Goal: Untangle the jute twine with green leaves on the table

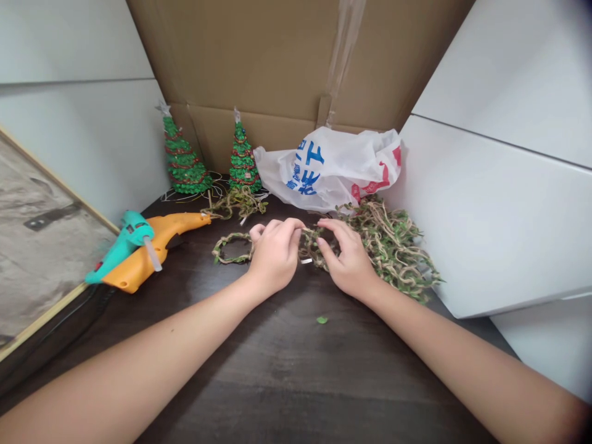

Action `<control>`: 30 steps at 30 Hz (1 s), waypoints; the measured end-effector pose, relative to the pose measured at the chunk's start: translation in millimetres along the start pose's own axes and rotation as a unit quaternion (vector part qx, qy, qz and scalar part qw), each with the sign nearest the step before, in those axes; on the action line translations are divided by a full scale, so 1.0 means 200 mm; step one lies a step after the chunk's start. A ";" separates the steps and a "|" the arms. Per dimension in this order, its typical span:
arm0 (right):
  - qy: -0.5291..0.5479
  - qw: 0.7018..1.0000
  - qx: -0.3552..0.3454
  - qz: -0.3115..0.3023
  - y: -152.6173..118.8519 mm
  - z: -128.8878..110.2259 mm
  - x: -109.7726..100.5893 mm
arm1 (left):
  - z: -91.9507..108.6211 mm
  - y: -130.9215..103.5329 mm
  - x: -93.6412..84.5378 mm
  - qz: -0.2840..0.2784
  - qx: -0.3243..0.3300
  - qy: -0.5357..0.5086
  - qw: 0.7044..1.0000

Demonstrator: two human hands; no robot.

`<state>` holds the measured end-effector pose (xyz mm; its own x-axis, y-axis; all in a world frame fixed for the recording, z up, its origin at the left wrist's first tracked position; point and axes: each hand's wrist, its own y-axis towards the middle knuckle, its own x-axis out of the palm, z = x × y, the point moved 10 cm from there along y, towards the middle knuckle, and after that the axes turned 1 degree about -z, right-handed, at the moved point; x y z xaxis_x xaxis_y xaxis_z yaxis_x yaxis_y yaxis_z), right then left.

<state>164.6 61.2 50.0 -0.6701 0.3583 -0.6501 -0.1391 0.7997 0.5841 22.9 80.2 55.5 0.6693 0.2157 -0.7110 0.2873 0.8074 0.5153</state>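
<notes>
Above tabletop [277, 382]: left hand [276, 254], right hand [348, 260] at leafy twine [307, 249].

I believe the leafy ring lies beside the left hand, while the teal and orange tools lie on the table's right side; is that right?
Not quite: in the head view, the teal tool and orange tool lie on the left side of the table. The leafy ring does lie beside the left hand.

We see a crinkled plastic bag [346, 160]; behind it, matt cardboard [250, 61]; before it, rough twine [393, 246], faintly glossy bench [277, 370].
</notes>
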 end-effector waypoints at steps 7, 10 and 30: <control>-0.005 0.999 -0.022 -0.027 0.00 -0.02 0.03 | 0.00 0.00 0.01 -0.006 -0.005 -0.004 1.000; 0.021 1.000 0.004 -0.005 0.00 0.00 0.00 | 0.01 0.00 0.02 -0.018 -0.002 0.019 1.000; 0.012 1.000 -0.011 -0.024 0.00 -0.04 0.00 | 0.03 0.00 0.05 -0.037 0.035 0.037 0.998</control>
<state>159.2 57.9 53.4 -0.6796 0.3083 -0.6656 -0.1874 0.8043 0.5639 34.0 78.6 51.3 0.5927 0.2000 -0.7802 0.3819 0.7831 0.4909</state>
